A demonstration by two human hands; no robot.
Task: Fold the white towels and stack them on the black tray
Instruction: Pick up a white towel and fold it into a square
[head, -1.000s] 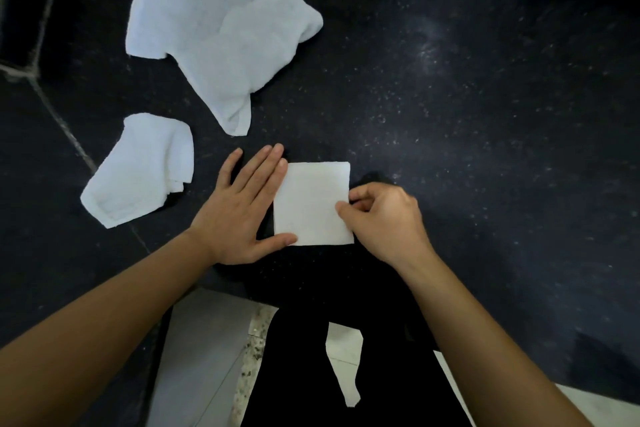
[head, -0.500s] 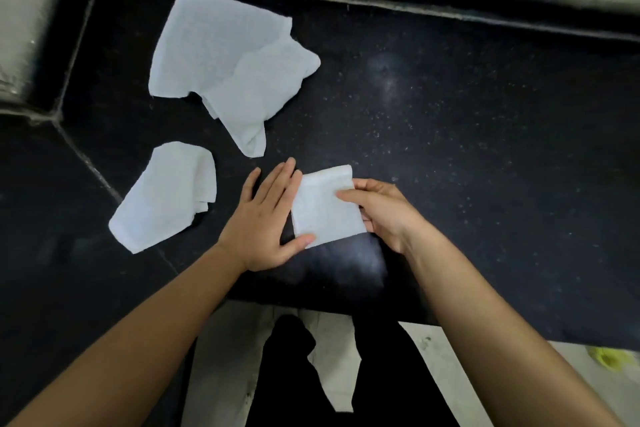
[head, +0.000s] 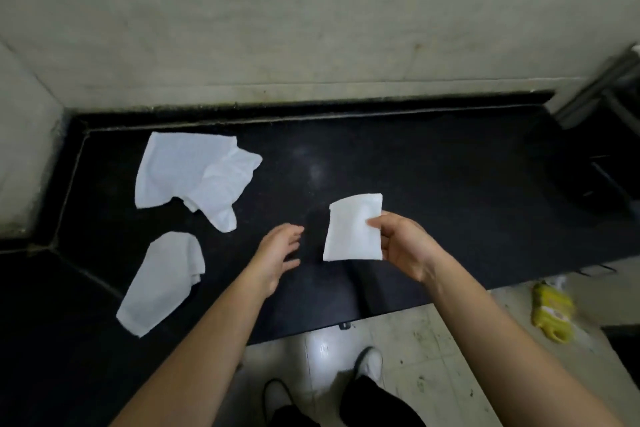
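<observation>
A folded towel point(head: 352, 228) is pinched by the fingers of the right hand point(head: 403, 246): the thumb is laid on the towel's front face near its right edge, and the other fingers are curled behind it, hidden by the cloth. The towel is held as a small, neat rectangle, right of the centre of the frame, with its face turned towards the camera, and it appears to be lifted clear of the counter point(head: 433, 184).

Nothing is held by the left hand point(head: 277, 250). Its fingers point(head: 294, 230) are loosely spread and slightly bent, pointed towards the towel, and a gap is left between them and the cloth.

Two more white towels are seen lying unfolded on the black counter. A large crumpled towel point(head: 194, 177) is spread in the upper left of the counter, and a smaller rumpled towel point(head: 162, 282) is laid below it, near the lower left.

A pale wall point(head: 311, 28) is seen behind the counter. At the right edge a dark shape point(head: 585, 184) is blurred and cannot be identified. On the tiled floor point(head: 433, 357), a yellow bottle point(head: 550, 312) is seen at lower right, and white shoes point(head: 369, 362) at the bottom centre.
</observation>
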